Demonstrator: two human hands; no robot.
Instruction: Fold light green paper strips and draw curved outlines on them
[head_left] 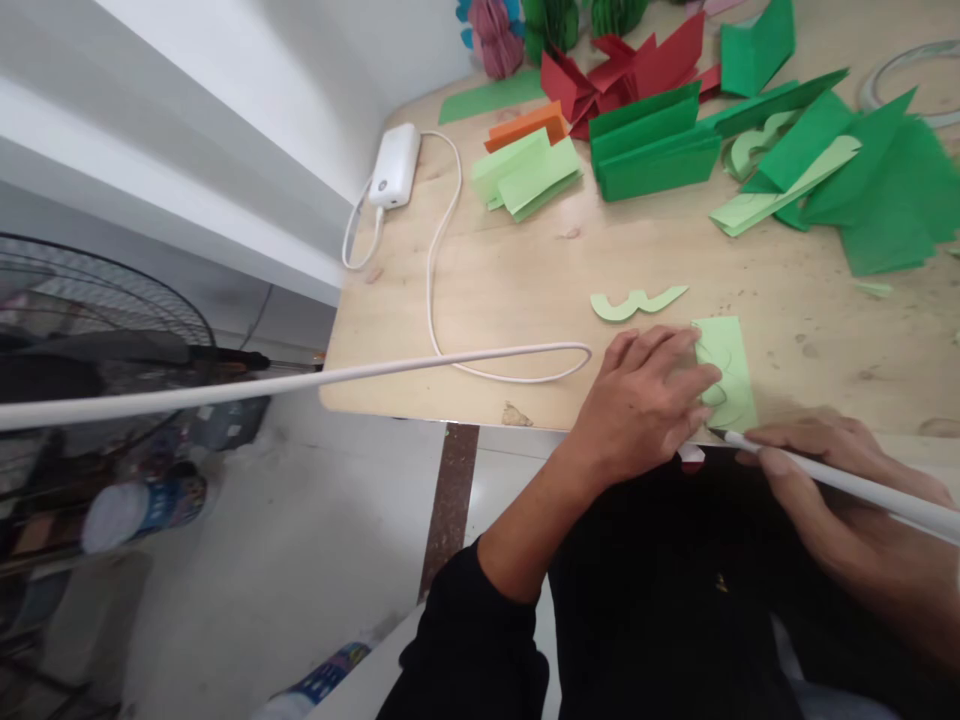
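Note:
A light green piece of paper (pixel 733 350) lies at the table's near edge, with curved pencil-like lines drawn on it. My left hand (pixel 649 400) rests on its left side, fingers stretched out and lying flat. In my right hand (pixel 847 490) is a white pen (pixel 855 484) with a dark tip, held between thumb and fingers. Its tip meets the lower left of the paper, near my left fingertips. Just beyond my left hand lies a cut-out wavy light green paper shape (pixel 637 303).
Folded green papers (pixel 652 150), light green papers (pixel 529 175), an orange paper (pixel 525 125) and red papers (pixel 630 75) stand at the back. A white power bank (pixel 396 165) with a cable (pixel 431 270) lies left. The cable crosses the table's near edge. A fan (pixel 97 320) stands at far left.

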